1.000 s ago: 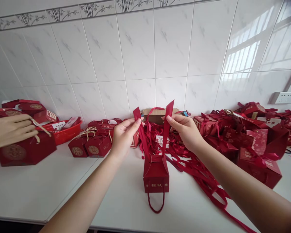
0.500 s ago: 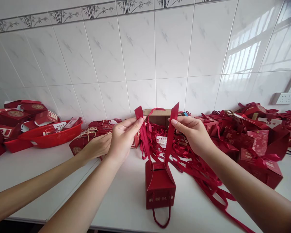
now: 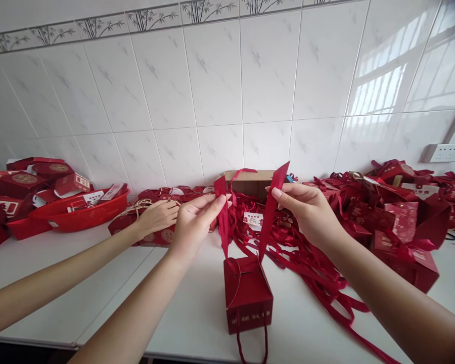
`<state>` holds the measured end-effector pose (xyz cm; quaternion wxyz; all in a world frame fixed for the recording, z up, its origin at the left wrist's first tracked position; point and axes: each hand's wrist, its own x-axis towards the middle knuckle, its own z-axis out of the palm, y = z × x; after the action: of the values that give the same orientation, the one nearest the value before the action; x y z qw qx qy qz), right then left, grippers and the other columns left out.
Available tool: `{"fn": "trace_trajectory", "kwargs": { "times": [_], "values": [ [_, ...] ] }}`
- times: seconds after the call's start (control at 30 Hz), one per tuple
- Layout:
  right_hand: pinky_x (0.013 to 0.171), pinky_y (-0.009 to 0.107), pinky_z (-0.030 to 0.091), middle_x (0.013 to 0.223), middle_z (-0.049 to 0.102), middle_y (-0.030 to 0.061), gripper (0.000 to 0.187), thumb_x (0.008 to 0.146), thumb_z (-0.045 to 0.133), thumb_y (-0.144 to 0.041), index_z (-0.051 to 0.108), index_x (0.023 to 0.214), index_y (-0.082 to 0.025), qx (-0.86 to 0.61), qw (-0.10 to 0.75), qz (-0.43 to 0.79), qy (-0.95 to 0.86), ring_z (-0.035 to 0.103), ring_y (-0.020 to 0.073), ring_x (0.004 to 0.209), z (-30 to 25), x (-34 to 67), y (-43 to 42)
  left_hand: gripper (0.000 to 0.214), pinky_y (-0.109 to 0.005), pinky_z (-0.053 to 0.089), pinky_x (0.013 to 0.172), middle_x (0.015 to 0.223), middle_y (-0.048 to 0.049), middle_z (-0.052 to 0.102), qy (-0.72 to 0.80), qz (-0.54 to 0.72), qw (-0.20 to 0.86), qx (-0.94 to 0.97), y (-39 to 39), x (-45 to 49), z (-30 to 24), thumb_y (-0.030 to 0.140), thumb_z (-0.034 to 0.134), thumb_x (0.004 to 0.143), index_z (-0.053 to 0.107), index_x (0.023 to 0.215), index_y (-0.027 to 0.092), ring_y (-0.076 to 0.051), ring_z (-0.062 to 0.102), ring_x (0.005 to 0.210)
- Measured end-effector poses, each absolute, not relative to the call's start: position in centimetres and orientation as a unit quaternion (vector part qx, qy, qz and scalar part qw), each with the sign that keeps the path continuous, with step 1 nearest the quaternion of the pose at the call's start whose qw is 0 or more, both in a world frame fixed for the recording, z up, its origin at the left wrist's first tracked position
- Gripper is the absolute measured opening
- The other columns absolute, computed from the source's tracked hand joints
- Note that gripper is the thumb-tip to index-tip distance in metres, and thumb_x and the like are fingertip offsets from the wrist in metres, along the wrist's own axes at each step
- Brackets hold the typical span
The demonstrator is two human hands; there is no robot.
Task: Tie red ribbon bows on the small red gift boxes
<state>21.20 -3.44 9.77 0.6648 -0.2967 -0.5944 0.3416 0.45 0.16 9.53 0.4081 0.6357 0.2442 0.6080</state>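
A small red gift box [image 3: 250,293] with gold characters stands on the white table in front of me, its cord handle [image 3: 266,341] hanging over the front. Red ribbon [image 3: 268,217] rises from both sides of its folded top. My left hand [image 3: 197,220] pinches one end of it between thumb and fingers, above and left of the box. On the other side, my right hand [image 3: 305,205] pinches the second end, whose pointed tip sticks up past the thumb. Both ribbon ends are held up and apart in a V.
A co-worker's hand [image 3: 157,217] reaches in from the left over red boxes [image 3: 159,236]. A red basin [image 3: 79,215] with boxes and cards stands further left. Loose ribbons [image 3: 318,273] trail from an open carton [image 3: 250,176]. Red boxes [image 3: 405,258] are heaped at right.
My hands have moved slightly apart and the left one a little lower. The box has turned and shifted slightly left. The co-worker's hand has risen a little over the boxes.
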Motion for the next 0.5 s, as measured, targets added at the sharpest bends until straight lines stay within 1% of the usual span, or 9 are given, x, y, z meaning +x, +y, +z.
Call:
{"fn": "trace_trajectory", "kwargs": {
  "times": [0.2,0.4,0.5],
  "values": [
    [0.078,0.030,0.053,0.077,0.072,-0.0007,0.008,0.077,0.072,-0.031,0.075,0.079,-0.024,-0.285,0.669,0.356,-0.587,0.066,0.0153,0.079,10.19,21.17,-3.94,0.018,-0.034,0.048,0.090,0.088,-0.0048,0.075,0.241,0.621,0.402,0.629,0.25,0.26,9.46,0.033,0.072,0.076,0.076,0.086,0.018,-0.021,0.067,0.093],
    [0.076,0.028,0.053,0.080,0.073,-0.0002,0.010,0.078,0.072,-0.030,0.075,0.084,-0.023,-0.280,0.661,0.372,-0.589,0.065,0.0137,0.079,10.18,21.07,-3.87,0.016,-0.030,0.050,0.087,0.087,-0.0024,0.075,0.210,0.626,0.423,0.621,0.19,0.55,9.89,0.031,0.071,0.077,0.075,0.088,0.020,-0.016,0.067,0.087],
    [0.075,0.025,0.052,0.081,0.073,-0.0002,0.008,0.078,0.072,-0.029,0.075,0.082,-0.022,-0.276,0.665,0.374,-0.584,0.065,0.0120,0.078,10.11,21.01,-3.78,0.018,-0.032,0.049,0.089,0.089,-0.0045,0.075,0.211,0.614,0.425,0.631,0.09,0.72,9.92,0.031,0.069,0.079,0.074,0.090,0.018,-0.017,0.067,0.090]
  ]
}}
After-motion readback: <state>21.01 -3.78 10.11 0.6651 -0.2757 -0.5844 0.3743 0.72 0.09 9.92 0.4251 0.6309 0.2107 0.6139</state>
